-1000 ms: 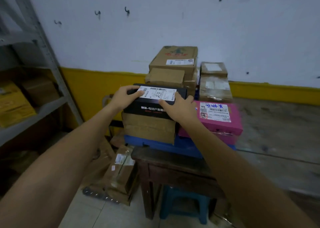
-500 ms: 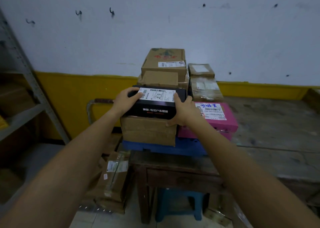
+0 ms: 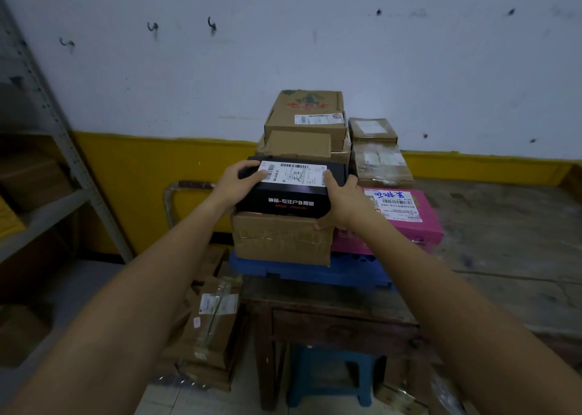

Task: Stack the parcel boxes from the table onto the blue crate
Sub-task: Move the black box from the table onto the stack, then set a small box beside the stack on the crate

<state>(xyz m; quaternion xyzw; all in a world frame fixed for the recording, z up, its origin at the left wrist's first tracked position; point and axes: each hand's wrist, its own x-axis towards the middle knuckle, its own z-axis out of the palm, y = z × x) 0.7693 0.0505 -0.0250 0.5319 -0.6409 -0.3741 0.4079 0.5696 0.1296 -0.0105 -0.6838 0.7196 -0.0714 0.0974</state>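
Left hand (image 3: 234,182), right hand (image 3: 345,202) clasp black box (image 3: 285,201) — crate (image 3: 315,272) (apparently) half-buried.

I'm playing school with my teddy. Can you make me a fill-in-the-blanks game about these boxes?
1. The left hand and right hand hold a box coloured ____.
2. Right under it is a brown carton, and beside that is a parcel coloured ____.
3. Under the carton lies a crate coloured ____.
Missing words: black; pink; blue.
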